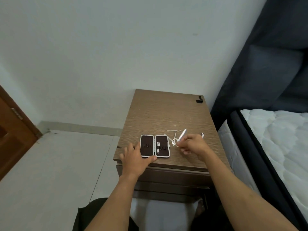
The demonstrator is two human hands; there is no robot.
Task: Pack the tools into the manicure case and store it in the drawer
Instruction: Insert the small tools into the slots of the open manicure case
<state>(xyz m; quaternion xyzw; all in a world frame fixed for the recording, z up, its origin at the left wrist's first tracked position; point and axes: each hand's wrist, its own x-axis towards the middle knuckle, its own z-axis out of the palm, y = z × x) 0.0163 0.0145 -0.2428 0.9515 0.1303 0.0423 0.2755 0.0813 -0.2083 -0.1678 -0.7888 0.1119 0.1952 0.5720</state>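
The manicure case (155, 145) lies open and flat on the wooden nightstand (166, 114), its two dark halves side by side; a nail clipper sits in the right half. My left hand (135, 157) rests at the case's near left corner, thumb along its front edge. My right hand (193, 144) pinches small silver scissors (180, 135) just right of the case, blades pointing up and away. Thin metal tools (172, 133) lie crossed on the top behind the scissors. A small clipper (202, 135) lies further right.
Closed drawer fronts (166, 175) sit below the nightstand top. A bed with a white mattress (273, 139) stands close on the right. A black clip (199, 99) is at the nightstand's back right corner. White wall behind, tiled floor and a wooden door (11, 134) to the left.
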